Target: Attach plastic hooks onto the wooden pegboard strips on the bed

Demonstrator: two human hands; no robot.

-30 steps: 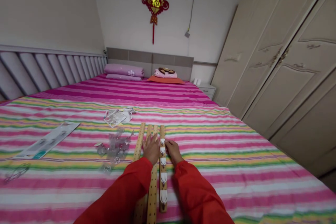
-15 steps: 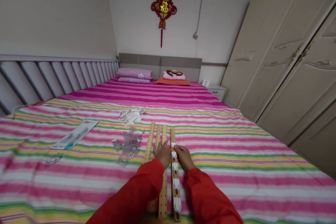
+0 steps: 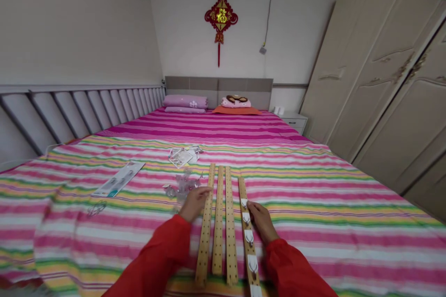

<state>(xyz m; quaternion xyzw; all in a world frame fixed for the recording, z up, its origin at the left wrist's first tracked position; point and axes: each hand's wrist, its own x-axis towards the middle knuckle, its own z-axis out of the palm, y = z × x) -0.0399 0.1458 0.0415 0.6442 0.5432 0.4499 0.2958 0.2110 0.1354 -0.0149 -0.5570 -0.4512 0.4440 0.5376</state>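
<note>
Head view: hooked strip (wooden) lies just left of the right fingers.

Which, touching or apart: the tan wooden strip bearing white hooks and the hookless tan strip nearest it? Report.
Apart: the head view shows striped cloth between the hooked strip and hookless strip.

Right hand at white hooks on a strip, left hand by three perforated strips, bed, wardrobe

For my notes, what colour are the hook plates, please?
The hook plates are white; head view.
</note>
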